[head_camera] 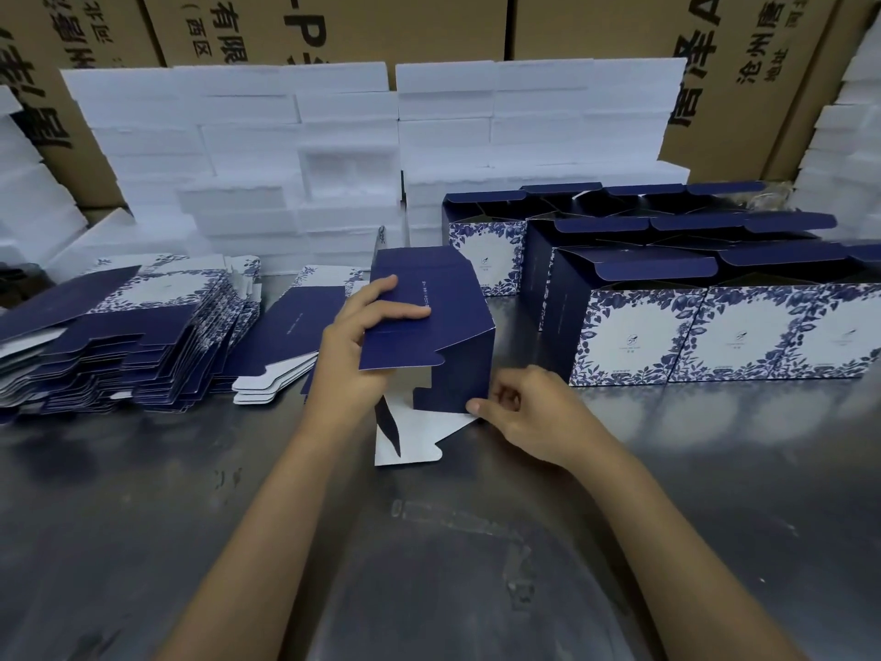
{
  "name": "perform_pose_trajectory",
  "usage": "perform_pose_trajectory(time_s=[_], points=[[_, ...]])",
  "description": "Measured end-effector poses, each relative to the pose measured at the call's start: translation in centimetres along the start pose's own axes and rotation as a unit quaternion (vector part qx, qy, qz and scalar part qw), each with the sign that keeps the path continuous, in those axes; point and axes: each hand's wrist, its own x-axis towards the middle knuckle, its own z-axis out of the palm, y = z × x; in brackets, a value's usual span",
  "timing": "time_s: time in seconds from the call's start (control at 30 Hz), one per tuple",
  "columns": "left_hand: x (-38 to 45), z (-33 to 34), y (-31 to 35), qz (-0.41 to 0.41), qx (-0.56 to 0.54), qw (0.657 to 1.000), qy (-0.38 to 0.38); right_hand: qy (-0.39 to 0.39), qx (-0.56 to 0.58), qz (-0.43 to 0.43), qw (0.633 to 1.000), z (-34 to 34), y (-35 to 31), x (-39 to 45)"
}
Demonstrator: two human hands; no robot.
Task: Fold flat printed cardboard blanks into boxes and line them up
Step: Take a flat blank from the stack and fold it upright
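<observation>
While the left hand (355, 345) grips the upper panel of a half-formed navy box (429, 326) at the centre of the metal table (190, 517), the right hand (519, 412) pinches its lower right corner flap. The stack of flat blanks (119, 336) lies to the left. Finished boxes (715, 326) stand in rows to the right, open-topped. White foam blocks (286, 159) are stacked behind.

One half-folded box (429, 322), two hands, two stacks of flat blanks (119, 336)
</observation>
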Motion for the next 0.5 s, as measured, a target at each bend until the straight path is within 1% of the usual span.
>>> perform_pose_trajectory(time_s=[0.1, 0.27, 0.4, 0.5], points=[[0.15, 0.05, 0.12, -0.005, -0.006, 1.000, 0.002, 0.002, 0.003, -0.008, 1.000, 0.29, -0.29, 0.14], [0.18, 0.03, 0.21, -0.006, -0.008, 1.000, 0.004, 0.000, 0.029, 0.003, 1.000, -0.05, -0.45, 0.03], [0.14, -0.01, 0.09, -0.010, -0.020, 1.000, -0.001, 0.058, 0.056, -0.026, 0.996, -0.41, -0.84, -0.06], [0.22, 0.03, 0.17, -0.013, -0.022, 1.000, -0.008, 0.062, 0.048, -0.030, 0.996, -0.35, -0.93, -0.02]])
